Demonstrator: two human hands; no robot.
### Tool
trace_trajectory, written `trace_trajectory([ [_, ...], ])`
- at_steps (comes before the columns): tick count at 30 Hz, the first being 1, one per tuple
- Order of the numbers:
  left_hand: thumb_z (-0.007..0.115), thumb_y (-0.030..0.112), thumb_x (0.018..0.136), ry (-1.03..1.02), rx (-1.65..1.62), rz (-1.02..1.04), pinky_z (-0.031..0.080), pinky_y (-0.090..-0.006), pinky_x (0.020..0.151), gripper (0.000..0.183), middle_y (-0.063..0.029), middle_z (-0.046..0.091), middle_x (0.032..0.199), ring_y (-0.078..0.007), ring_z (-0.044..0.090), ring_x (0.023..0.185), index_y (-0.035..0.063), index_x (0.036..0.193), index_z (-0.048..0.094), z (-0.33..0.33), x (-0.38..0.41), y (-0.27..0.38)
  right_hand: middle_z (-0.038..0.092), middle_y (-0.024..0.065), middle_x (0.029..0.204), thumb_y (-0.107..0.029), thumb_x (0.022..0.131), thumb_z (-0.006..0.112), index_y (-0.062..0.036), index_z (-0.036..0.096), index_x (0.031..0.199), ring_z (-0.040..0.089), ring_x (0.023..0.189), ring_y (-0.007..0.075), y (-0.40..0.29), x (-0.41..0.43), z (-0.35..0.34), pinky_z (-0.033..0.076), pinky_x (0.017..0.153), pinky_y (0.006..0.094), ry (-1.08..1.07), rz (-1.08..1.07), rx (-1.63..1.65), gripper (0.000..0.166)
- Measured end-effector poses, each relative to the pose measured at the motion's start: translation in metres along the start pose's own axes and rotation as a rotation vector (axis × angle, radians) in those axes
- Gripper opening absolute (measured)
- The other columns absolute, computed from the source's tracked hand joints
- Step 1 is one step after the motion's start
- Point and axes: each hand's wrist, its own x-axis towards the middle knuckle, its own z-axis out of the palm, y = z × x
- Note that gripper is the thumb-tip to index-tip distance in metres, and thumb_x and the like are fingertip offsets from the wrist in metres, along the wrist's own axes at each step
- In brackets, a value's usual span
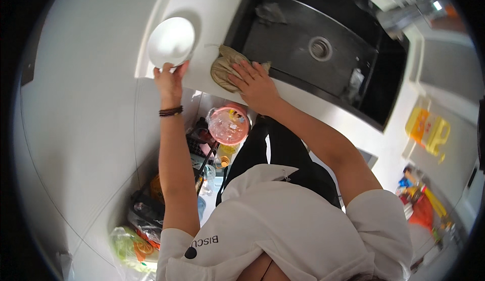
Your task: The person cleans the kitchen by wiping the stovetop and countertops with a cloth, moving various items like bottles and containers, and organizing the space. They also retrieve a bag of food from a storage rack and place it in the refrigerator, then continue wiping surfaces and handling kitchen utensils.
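Note:
My left hand (171, 80) grips the near rim of a white bowl (170, 40) at the left end of the pale countertop (212, 4). The bowl's hollow faces up towards me, and it looks bare inside apart from a shadow or sheen. Fingers stretched out, my right hand (255, 86) presses a crumpled olive-brown cloth (225, 69) onto the counter. This cloth lies at the front left corner of the black sink (291, 35), partly over its rim. My palm and fingers hide some of it.
A drain strainer (320, 49) and clear plastic scraps (271, 13) are in the sink. Below the counter stand a pink bin (229, 125) with a plastic liner and an orange-capped bottle (224, 161). A yellow jug (428, 129) is at right. A tiled wall (87, 91) rises at left.

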Motion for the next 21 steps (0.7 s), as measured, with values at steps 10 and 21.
trace_trajectory([
  [10,0.044,-0.007,0.082,-0.136,0.063,-0.072,0.058,-0.0474,0.088,0.038,-0.0218,0.050,0.109,-0.0339,0.059,0.095,-0.0160,0.118,0.036,-0.035,0.038,-0.012,0.041,0.0103,0.141,-0.019,0.085,0.056,-0.0130,0.041,0.139,0.033,0.135,0.0274,0.069,-0.299,-0.066,0.024,0.111,0.0449,0.019,0.660,-0.342,0.056],
  [21,0.050,0.016,0.094,-0.134,0.422,0.136,0.049,-0.0429,0.094,0.048,-0.0213,0.034,0.125,-0.0353,0.051,0.107,-0.0141,0.126,0.029,-0.051,-0.028,-0.020,0.033,0.0168,0.146,-0.027,0.084,0.058,-0.0092,0.039,0.140,0.027,0.137,0.0345,0.050,-0.254,-0.024,0.024,0.110,0.0471,0.295,0.903,-0.273,0.062],
])
